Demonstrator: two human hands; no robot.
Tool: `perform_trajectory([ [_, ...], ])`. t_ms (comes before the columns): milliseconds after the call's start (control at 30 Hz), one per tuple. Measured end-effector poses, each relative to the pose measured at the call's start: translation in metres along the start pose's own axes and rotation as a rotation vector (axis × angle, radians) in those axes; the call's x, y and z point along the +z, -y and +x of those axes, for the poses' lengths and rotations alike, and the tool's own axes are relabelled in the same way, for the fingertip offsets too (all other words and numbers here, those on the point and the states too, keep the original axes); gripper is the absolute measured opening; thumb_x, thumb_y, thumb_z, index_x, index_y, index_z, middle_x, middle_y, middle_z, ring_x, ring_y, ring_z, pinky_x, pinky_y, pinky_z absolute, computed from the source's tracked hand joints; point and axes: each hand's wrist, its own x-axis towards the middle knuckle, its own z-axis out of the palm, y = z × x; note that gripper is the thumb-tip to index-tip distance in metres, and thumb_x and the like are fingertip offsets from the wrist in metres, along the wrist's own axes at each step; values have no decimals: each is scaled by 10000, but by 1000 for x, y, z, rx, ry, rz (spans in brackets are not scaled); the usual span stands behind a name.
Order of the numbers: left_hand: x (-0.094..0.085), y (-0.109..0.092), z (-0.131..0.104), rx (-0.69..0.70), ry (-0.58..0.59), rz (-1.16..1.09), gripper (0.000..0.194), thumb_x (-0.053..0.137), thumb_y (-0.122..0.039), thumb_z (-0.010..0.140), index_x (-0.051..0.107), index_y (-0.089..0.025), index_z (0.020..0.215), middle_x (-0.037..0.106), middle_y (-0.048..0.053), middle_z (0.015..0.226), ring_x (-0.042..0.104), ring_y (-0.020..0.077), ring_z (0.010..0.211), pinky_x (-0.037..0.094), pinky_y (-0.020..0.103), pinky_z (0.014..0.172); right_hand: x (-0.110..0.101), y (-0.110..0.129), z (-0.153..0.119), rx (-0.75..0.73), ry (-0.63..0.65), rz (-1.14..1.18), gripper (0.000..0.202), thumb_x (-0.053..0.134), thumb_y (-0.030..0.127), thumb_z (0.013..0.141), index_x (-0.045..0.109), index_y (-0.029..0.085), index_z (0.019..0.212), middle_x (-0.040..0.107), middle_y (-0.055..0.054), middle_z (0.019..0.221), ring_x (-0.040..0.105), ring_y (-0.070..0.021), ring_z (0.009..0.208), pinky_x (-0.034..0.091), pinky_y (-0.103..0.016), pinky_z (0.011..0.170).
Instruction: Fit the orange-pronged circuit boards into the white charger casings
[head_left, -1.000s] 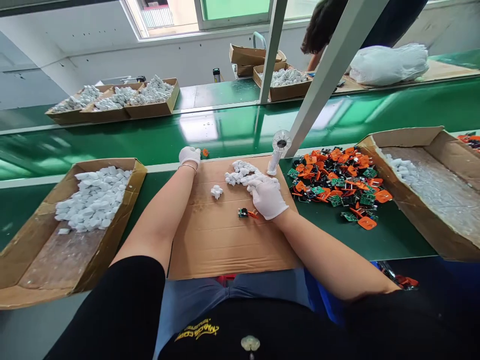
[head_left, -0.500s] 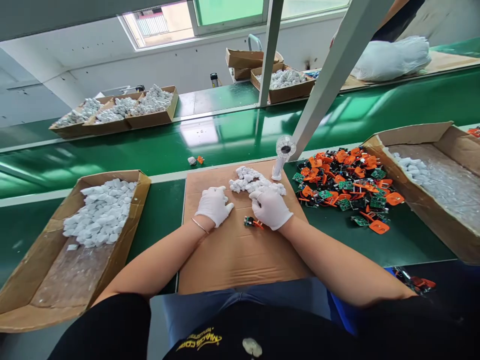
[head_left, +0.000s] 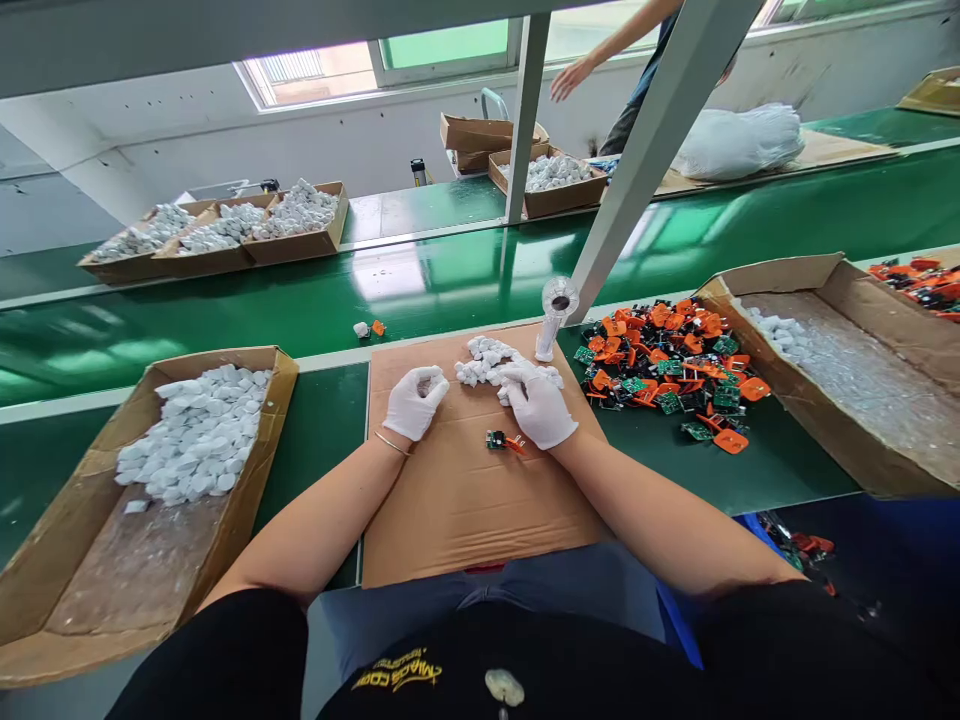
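My left hand (head_left: pixel 417 403), in a white glove, is raised a little over the left part of the cardboard sheet (head_left: pixel 472 520). Its fingers curl toward the thumb, and what they hold, if anything, is hidden. At the right end of a heap of small white pieces (head_left: pixel 487 358) is my right hand (head_left: pixel 541 410), also gloved. Its thumb and fingers come together at the heap; white glove against white pieces hides what is between them. Between the hands, a small green circuit board with black parts (head_left: pixel 495 439) lies on the cardboard, with an orange piece (head_left: pixel 516 444) attached.
A clear plastic stand with a round head (head_left: pixel 552 325) is behind the heap. Orange-and-green board assemblies (head_left: pixel 667 360) pile up at right, beside a cardboard tray (head_left: pixel 832 400). Another tray (head_left: pixel 259 440) of white pieces stands left. Across the green belt (head_left: pixel 450 265), a person's arm (head_left: pixel 607 50) shows.
My left hand has lifted and turned, its fingers now curled in instead of resting on the cardboard. My right hand stays at the heap. Another person's arm has come into view behind.
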Motion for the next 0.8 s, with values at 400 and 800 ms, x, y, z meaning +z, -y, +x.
perform_trajectory([
  [400,7,-8,2,-158,102,-481,486,876,-465,662,660,-129,939,609,-30,667,566,80,567,598,287,591,46,25,-28,20,145,14,53,648,178,799,697,186,818,672,-25,720,602,-168,677,521,-328,753],
  [800,6,-5,-4,-73,119,-384,537,907,-228,537,693,-143,1023,744,83,1003,709,210,943,572,419,949,60,12,2,185,108,212,77,653,284,817,629,212,830,678,-4,707,639,-167,631,553,-318,648],
])
